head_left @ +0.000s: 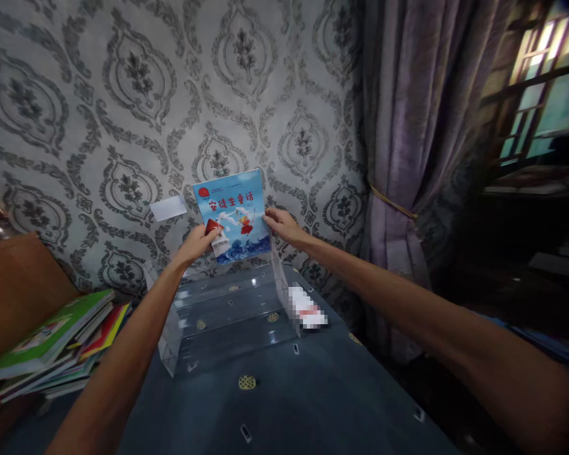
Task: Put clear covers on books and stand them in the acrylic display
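A thin blue picture book (239, 218) with red Chinese lettering on its cover is held up, slightly tilted, in front of the wall. My left hand (198, 243) grips its left edge, thumb on the cover. At the right edge, my right hand (284, 226) pinches the book, its thumb side toward me. Below the book stands a clear plastic rack (168, 341) with see-through side panels and stepped shelves. The lower edge of the book is above the rack's back part. The fingers behind the book are hidden.
Several books (52, 335) lie in an uneven pile at the left, by a brown cardboard box (21, 278). A blurred-out white item (307, 309) lies right of the rack on the dark patterned tablecloth (284, 404). A tied curtain (403, 158) hangs beyond the table's right edge.
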The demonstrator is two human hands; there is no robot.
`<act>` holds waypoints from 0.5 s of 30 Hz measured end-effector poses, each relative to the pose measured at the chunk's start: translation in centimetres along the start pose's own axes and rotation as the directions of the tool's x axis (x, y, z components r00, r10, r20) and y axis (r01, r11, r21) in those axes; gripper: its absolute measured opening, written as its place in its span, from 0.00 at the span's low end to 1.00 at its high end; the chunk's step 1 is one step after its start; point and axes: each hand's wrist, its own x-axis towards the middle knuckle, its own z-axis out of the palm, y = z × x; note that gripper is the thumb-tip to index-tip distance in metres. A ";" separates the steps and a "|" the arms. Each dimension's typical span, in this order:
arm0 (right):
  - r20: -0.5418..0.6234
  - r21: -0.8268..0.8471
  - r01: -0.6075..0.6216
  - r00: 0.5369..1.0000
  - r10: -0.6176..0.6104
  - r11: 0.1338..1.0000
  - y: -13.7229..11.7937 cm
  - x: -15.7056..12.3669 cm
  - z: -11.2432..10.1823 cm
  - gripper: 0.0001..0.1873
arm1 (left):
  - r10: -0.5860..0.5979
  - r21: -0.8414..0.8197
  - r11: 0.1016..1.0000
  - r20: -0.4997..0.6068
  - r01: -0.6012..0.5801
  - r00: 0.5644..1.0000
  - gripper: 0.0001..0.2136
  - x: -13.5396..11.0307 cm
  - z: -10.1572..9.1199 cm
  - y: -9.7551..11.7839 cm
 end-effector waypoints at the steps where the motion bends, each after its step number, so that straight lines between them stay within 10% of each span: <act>1: -0.005 0.008 0.002 1.000 -0.002 1.000 0.1 0.0 0.0 0.13 | 0.001 0.001 1.000 0.004 -0.001 1.000 0.25 -0.1 0.0 0.1; 15: -0.058 0.018 -0.012 0.998 0.013 1.000 1.2 0.2 0.4 0.14 | -0.057 0.025 0.998 0.063 0.056 0.996 0.25 -0.2 -0.3 1.0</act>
